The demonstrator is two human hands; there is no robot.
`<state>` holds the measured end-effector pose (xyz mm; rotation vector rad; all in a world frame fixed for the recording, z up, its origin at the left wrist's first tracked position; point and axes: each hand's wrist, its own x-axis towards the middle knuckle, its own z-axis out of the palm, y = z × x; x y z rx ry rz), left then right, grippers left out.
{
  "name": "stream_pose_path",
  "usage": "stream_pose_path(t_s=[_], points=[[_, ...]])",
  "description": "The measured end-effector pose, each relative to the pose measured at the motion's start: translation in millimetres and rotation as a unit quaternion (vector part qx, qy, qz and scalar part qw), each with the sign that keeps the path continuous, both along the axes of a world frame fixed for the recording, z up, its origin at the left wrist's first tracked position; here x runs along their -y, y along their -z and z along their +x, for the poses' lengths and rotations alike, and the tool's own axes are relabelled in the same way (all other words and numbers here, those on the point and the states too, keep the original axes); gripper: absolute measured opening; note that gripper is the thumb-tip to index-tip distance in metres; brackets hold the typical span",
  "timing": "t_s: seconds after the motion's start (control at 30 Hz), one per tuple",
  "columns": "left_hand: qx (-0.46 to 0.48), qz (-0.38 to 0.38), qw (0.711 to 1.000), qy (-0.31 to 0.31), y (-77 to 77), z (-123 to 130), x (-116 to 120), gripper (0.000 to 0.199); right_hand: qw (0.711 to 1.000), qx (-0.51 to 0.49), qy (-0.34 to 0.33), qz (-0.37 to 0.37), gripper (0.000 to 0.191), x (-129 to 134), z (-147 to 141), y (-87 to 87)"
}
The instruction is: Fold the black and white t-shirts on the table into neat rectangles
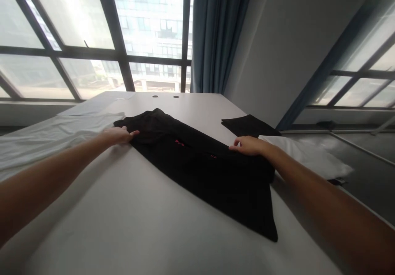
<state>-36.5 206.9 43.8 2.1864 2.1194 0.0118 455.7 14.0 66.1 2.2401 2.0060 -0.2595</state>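
A black shirt [197,172] with small pinkish-red marks lies across the white table, its long upper edge folded over. My left hand [119,135] is closed on its far left end, thumb pointing right. On the upper edge toward the right, my right hand [247,145] pinches the cloth between thumb and fingers. The left end is bunched, while a straight edge runs down to a corner at the lower right.
White cloth [61,135] lies rumpled along the table's left side. To the right are a folded black cloth [251,123] and a folded white cloth [311,155]. The white table [138,225] reaches toward windows and a blue curtain [216,36].
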Motion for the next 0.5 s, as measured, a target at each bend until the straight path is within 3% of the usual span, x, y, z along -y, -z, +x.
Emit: stream_pose_path(t_s=[0.1,0.27,0.4,0.5], points=[[0.05,-0.073,0.992,-0.085,0.6,9,7,0.103,0.999,-0.029,-0.019,-0.016,0.055,-4,-3,1.9],[0.13,-0.026,0.991,-0.026,5.9,24,-4,0.076,0.999,-0.033,-0.023,-0.024,0.052,12,1,3.6],[0.081,0.013,0.997,0.009,8.4,4,-24,0.06,0.998,-0.059,-0.022,-0.009,0.048,29,-4,6.2],[0.049,0.053,0.997,-0.004,-2.3,-17,-39,0.053,0.988,-0.146,-0.043,-0.013,0.049,44,-33,9.8]])
